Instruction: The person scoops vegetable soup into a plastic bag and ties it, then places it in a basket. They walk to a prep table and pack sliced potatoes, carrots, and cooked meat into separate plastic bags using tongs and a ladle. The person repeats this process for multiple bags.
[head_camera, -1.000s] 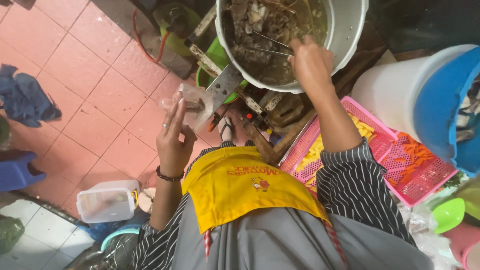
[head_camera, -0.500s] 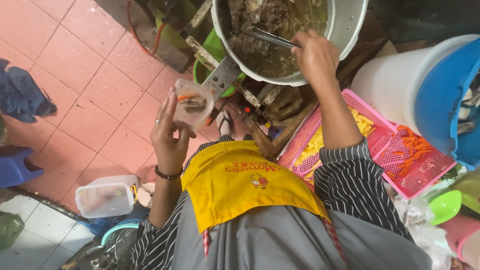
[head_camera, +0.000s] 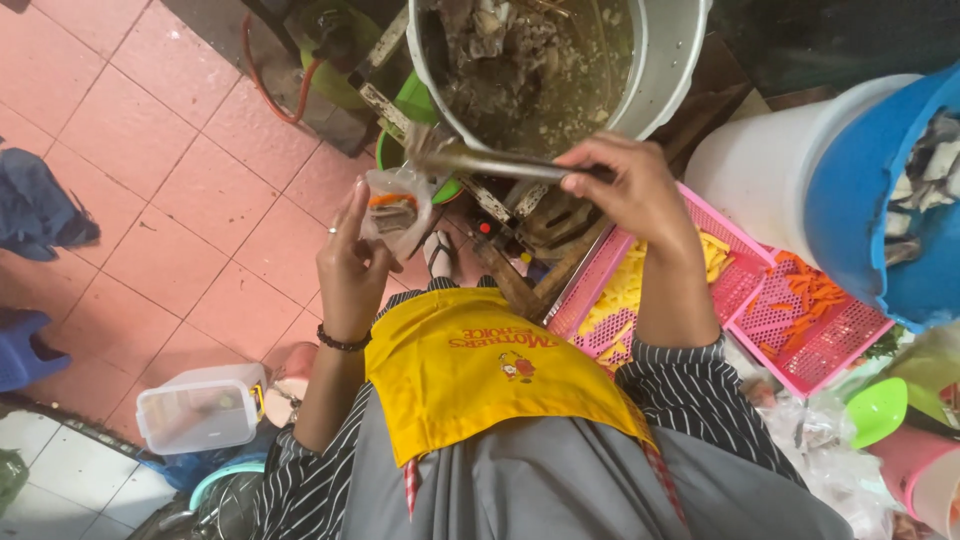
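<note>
Filling step: left hand (head_camera: 350, 265) grasping open bag (head_camera: 395, 212); right hand (head_camera: 630, 190) grasping tongs (head_camera: 490, 162) over pot (head_camera: 660, 70). Next, probably: align tong tips with bag mouth.

Left hand (head_camera: 350, 265) holds bag (head_camera: 395, 210); right hand (head_camera: 630, 190) holds tongs (head_camera: 490, 162).

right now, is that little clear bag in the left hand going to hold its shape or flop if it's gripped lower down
The small clear plastic bag would probably flop: its film looks thin and crinkled in the left hand. It seems light, holding only a few orange and dark pieces. It may sag shut unless its mouth is held open under the tongs in the right hand.
</note>
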